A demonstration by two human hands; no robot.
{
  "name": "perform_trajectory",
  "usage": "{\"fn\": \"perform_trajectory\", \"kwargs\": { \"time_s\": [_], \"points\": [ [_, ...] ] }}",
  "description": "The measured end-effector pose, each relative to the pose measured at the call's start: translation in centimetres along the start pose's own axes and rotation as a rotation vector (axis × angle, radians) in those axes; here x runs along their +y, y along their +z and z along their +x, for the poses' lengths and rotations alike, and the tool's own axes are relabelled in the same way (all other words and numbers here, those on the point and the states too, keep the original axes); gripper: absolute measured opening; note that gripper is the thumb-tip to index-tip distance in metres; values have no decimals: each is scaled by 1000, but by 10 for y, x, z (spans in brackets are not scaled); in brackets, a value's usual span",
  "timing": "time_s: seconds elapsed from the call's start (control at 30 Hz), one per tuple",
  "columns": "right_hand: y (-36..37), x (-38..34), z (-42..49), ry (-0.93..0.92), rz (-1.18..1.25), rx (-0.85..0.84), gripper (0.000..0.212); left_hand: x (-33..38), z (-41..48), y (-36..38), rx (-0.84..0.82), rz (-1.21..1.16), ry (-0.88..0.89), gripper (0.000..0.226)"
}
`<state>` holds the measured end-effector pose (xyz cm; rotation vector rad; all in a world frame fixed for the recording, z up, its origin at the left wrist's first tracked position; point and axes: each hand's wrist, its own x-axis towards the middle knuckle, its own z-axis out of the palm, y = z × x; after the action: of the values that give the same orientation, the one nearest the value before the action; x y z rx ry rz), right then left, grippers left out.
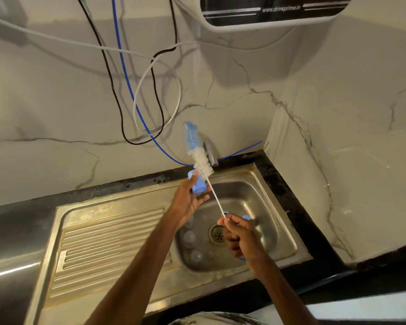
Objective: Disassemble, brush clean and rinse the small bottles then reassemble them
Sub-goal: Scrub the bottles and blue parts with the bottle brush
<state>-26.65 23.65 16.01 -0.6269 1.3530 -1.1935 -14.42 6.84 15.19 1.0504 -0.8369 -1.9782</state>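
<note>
— Below, a steel sink [108, 231]; above it, right hand [239, 238] pinching a long bottle brush [201, 164] by its wire stem, left hand [188, 202] gripping a blue bottle piece [198, 185]; clear small bottles [189, 238] in the basin.
— Risk, likely: piece knocked loose by the springy stem, dropping among those bottles.

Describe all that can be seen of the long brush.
The brush is long and thin: a white stem, a head of white bristles, then a blue bristled tip. It slants up and away, over the sink, its head before the tap. The right hand pinches the stem's lower end. The bristles lie close beside the blue piece held by the left hand; whether they touch cannot be told.
</note>
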Motion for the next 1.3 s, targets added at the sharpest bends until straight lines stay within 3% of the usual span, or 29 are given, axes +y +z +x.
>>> {"fn": "perform_trajectory", "kwargs": {
  "time_s": [0.17,0.37,0.53,0.7,0.87,1.13,1.3],
  "points": [
    [9,-14,3,-150,-178,43,33,13,-2,1,69,-8,16,38],
    [22,5,-13,-183,-305,18,36,38,11,-18,231,-10,93,33],
    [27,-13,9,-258,-275,117,36,14,-12,3,120,74,98,36],
    [26,8,-12,-194,-366,65,39,31,-3,-12,230,-82,162,41],
    [30,-8,6,-215,-275,95,41,17,-15,3,140,141,137,35],
    [20,5,-15,-166,-377,48,39,29,-12,8,178,-11,181,22],
    [22,-16,11,-240,-363,139,43,11,-23,22,140,37,116,32]
  ]
}}
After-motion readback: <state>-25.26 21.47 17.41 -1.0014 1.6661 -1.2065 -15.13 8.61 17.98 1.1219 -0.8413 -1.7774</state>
